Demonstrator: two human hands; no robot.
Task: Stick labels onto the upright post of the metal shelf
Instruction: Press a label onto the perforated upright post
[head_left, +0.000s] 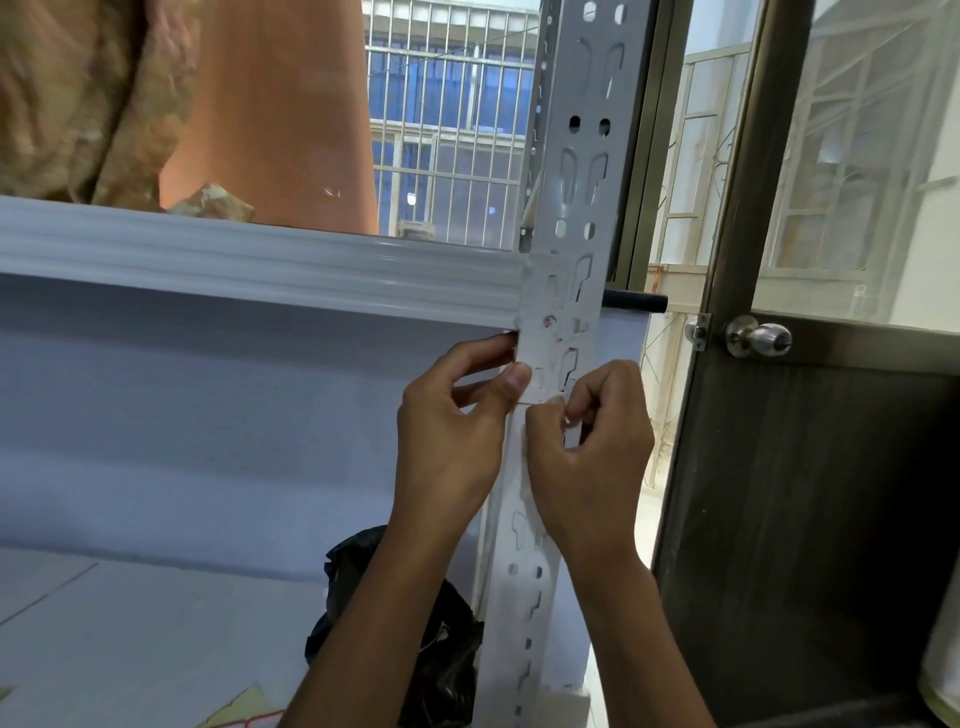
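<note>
- The upright post (582, 208) of the grey metal shelf runs from top to bottom of my view, punched with rows of slots and round holes.
- A pale label (540, 343) lies on the front of the post, just under where the shelf beam (260, 260) meets it. It covers some of the slots.
- My left hand (452, 421) is at the left edge of the post. Its thumb presses on the label's lower part and its curled fingers reach the post's edge, so it grips the post.
- My right hand (592, 452) is in front of the post, just below the left thumb. Its fingers are curled, and the fingertips pinch the label's bottom edge.
- A crumpled black plastic bag (447, 649) sits low down, left of the post.
- A short black rod (634, 301) sticks out to the right of the post at beam height.
- Further right of the post stands a dark door (805, 519) with a shiny round knob (758, 338).
- Behind the post, window bars (447, 104) show up high.
</note>
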